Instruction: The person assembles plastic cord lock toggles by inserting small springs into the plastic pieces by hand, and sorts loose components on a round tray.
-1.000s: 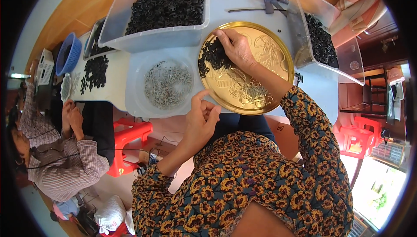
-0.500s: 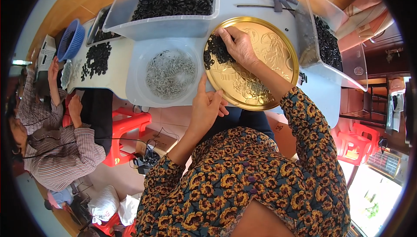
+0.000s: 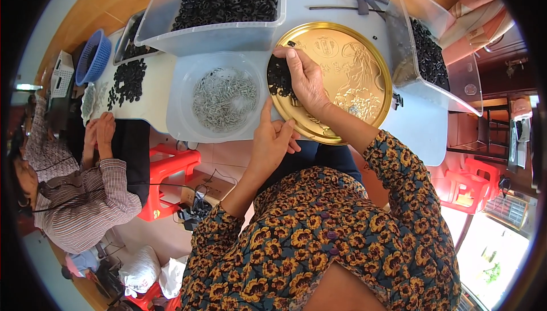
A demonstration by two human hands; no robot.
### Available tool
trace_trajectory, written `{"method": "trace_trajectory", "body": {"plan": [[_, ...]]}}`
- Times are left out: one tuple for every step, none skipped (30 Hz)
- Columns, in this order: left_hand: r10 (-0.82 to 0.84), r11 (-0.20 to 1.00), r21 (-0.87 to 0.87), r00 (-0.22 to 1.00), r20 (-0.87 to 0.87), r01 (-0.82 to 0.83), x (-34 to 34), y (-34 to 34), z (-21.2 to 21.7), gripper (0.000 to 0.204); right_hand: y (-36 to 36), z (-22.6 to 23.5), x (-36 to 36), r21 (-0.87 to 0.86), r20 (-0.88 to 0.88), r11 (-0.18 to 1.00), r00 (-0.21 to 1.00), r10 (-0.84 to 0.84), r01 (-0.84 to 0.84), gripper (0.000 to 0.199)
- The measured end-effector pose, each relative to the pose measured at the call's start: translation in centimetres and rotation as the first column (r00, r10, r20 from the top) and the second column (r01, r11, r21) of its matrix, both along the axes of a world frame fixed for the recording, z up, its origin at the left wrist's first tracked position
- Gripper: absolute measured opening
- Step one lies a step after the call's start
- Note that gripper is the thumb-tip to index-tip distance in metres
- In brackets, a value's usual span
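Observation:
A round gold-coloured tray (image 3: pixel 373 63) with raised figures lies on the table before me. My right hand (image 3: pixel 310 83) reaches over its left part, fingers stretched out beside a heap of small black plastic pieces (image 3: pixel 277 77); some fingertips are hidden. It grips nothing that I can see. Small silvery metal pins (image 3: pixel 354 106) are scattered on the tray's lower right, partly behind my forearm. My left hand (image 3: pixel 273 143) rests at the tray's lower left rim, index finger extended and thumb apart. Left of the tray, a translucent basin (image 3: pixel 185 91) holds many more pins.
Clear bins of black pieces stand at the back (image 3: pixel 228 35) and right (image 3: pixel 407 54). A dark strap (image 3: pixel 363 0) lies behind the tray. At left are a blue basket (image 3: pixel 97 57), loose black pieces (image 3: pixel 128 80), a red stool (image 3: pixel 171 168) and a seated person (image 3: pixel 85 191) in stripes.
My right hand has shifted down and slightly right, its fingers straighter, and the black pieces are bunched at the tray's left edge. My left hand stays put. The other person's hands have come together.

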State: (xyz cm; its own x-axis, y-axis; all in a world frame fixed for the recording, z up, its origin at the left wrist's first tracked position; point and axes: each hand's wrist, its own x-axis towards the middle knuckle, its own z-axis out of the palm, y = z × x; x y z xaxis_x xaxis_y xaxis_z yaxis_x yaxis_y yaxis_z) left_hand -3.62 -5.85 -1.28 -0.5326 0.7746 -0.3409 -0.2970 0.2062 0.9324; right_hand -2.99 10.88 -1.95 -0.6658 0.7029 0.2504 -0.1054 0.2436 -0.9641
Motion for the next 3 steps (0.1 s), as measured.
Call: {"method": "trace_trajectory", "body": {"plan": [[-0.001,1.0,-0.001,1.0,0.0,0.001,-0.03,-0.01,-0.01,0.076,-0.19,0.13,0.18,-0.066,-0.014,0.995,0.997,0.074,-0.074,0.044],[-0.008,1.0,-0.001,1.0,-0.008,0.008,-0.08,-0.01,0.04,0.077,-0.34,0.28,0.38,-0.13,-0.032,0.98,0.989,0.146,-0.149,0.047],[-0.014,1.0,-0.001,1.0,-0.016,0.014,-0.13,-0.03,0.17,0.077,-0.48,0.85,0.65,-0.184,-0.041,0.967,0.984,0.173,-0.178,0.046]]}}
